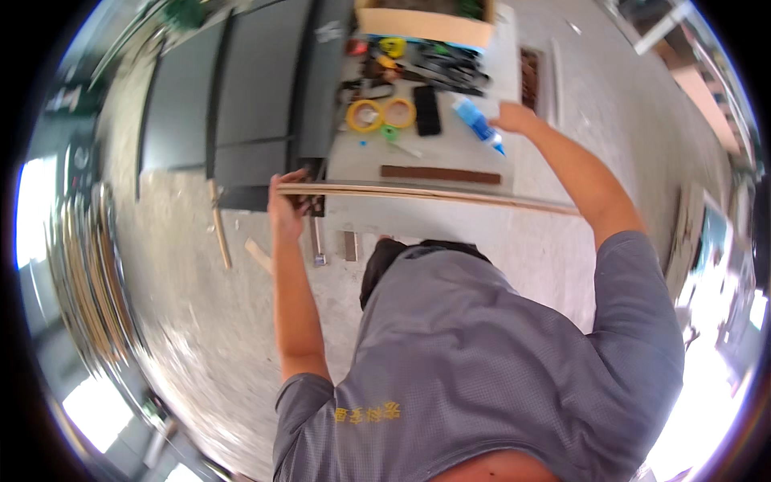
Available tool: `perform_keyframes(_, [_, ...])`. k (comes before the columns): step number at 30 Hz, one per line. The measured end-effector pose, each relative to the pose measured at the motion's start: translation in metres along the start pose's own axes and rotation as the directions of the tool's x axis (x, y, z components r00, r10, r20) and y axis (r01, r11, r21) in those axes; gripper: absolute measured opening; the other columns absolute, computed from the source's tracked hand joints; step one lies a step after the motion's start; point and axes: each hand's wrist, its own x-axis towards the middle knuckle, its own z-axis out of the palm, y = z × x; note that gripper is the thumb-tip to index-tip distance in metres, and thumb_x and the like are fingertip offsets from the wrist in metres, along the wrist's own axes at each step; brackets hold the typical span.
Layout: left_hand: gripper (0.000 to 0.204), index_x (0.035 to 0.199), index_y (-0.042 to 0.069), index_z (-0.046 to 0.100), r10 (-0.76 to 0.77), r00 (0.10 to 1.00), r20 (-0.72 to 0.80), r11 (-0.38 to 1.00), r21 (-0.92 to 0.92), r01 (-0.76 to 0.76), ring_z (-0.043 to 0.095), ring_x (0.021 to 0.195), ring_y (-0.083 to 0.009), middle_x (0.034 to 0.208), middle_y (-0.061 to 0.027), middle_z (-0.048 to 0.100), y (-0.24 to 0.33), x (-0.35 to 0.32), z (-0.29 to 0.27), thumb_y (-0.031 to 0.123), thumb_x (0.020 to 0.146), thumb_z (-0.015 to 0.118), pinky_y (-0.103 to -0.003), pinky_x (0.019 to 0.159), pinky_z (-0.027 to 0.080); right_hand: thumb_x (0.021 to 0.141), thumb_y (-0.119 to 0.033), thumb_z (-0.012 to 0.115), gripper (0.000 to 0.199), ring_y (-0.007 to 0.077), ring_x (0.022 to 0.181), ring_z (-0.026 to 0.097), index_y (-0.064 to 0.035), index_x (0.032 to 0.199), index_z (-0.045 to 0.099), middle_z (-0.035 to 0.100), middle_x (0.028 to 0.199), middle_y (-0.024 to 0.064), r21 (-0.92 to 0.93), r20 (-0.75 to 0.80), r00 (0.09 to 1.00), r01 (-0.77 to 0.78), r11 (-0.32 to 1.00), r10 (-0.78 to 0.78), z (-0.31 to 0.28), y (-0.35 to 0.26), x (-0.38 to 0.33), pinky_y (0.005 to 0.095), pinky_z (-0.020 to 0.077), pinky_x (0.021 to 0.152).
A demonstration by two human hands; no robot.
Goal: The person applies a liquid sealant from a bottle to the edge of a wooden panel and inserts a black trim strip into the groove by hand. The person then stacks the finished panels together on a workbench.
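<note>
Fingers (283, 186) of left hand (285, 210) curled around long wooden strip (426, 195), steadying its near end; right hand (514, 118) closed on blue glue bottle (476, 122), beyond strip.

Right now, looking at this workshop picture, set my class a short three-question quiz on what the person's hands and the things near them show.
1. True or false: the left hand grips one end of the long pale wooden strip.
2. What does the right hand touch?
A. yellow tape roll
B. blue-and-white plastic bottle
C. cardboard box
3. Fill in: just beyond the wooden strip lies a flat dark ___ bar.

Key: 1 true; 2 B; 3 brown.
</note>
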Motion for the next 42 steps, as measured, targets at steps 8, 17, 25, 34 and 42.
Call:
perform_keyframes(8, [0.058, 0.109, 0.001, 0.069, 0.136, 0.991, -0.015, 0.986, -0.091, -0.137, 0.056, 0.071, -0.0117, 0.088, -0.0036, 0.064, -0.016, -0.016, -0.028, 0.045, 0.108, 0.031, -0.027, 0.058, 0.045, 0.065, -0.043, 0.084, 0.06, 0.0385, 0.104, 0.069, 0.0005, 0.104, 0.068, 0.071, 0.108, 0.0249, -0.017, 0.045, 0.996, -0.078, 0.997, 0.079, 0.099, -0.021, 0.072, 0.0446, 0.0556, 0.088])
perform_keyframes(17, [0.029, 0.114, 0.001, 0.064, 0.226, 0.933, 0.281, 0.967, 0.054, -0.251, 0.058, 0.078, -0.012, 0.093, -0.0041, 0.063, -0.016, 0.006, -0.042, 0.003, 0.089, 0.049, -0.027, 0.07, 0.049, 0.074, -0.028, 0.082, 0.053, 0.0297, 0.095, 0.07, 0.0027, 0.114, 0.065, 0.072, 0.103, 0.0178, 0.375, -0.176, 0.978, 0.173, 0.911, -0.113, -0.074, -0.065, 0.005, 0.0389, 0.0546, 0.084])
perform_keyframes(25, [0.035, 0.115, 0.004, 0.063, 0.182, 0.871, 0.456, 0.798, 0.449, -0.402, 0.047, 0.068, -0.002, 0.089, 0.0044, 0.061, 0.016, 0.011, -0.041, 0.002, 0.083, 0.076, -0.021, 0.061, 0.044, 0.094, -0.033, 0.07, 0.05, 0.0214, 0.107, 0.066, -0.0055, 0.133, 0.054, 0.066, 0.124, 0.0102, 0.776, -0.63, 0.777, 0.629, -0.048, 0.003, -0.133, -0.256, -0.186, 0.0374, 0.0548, 0.09])
perform_keyframes(34, [0.042, 0.113, 0.002, 0.061, 0.17, 0.843, 0.51, 0.67, 0.568, -0.479, 0.066, 0.068, -0.0209, 0.093, -0.0132, 0.066, 0.029, 0.015, -0.05, 0.024, 0.083, 0.082, -0.033, 0.064, 0.051, 0.071, -0.004, 0.089, 0.059, 0.0177, 0.104, 0.065, -0.0016, 0.122, 0.059, 0.067, 0.116, 0.0096, 0.512, -0.685, 0.653, 0.747, 0.423, -0.323, -0.066, -0.435, -0.199, 0.0325, 0.0531, 0.091])
perform_keyframes(42, [0.048, 0.117, 0.006, 0.057, 0.187, 0.814, 0.551, 0.542, 0.633, -0.553, 0.068, 0.082, -0.0325, 0.102, -0.0151, 0.068, 0.027, 0.02, -0.054, 0.037, 0.086, 0.077, -0.041, 0.073, 0.053, 0.07, -0.001, 0.087, 0.05, 0.0191, 0.101, 0.067, -0.0016, 0.114, 0.064, 0.068, 0.113, 0.0095, 0.444, -0.731, 0.622, 0.746, 0.496, -0.281, -0.048, -0.456, -0.186, 0.0315, 0.0534, 0.087])
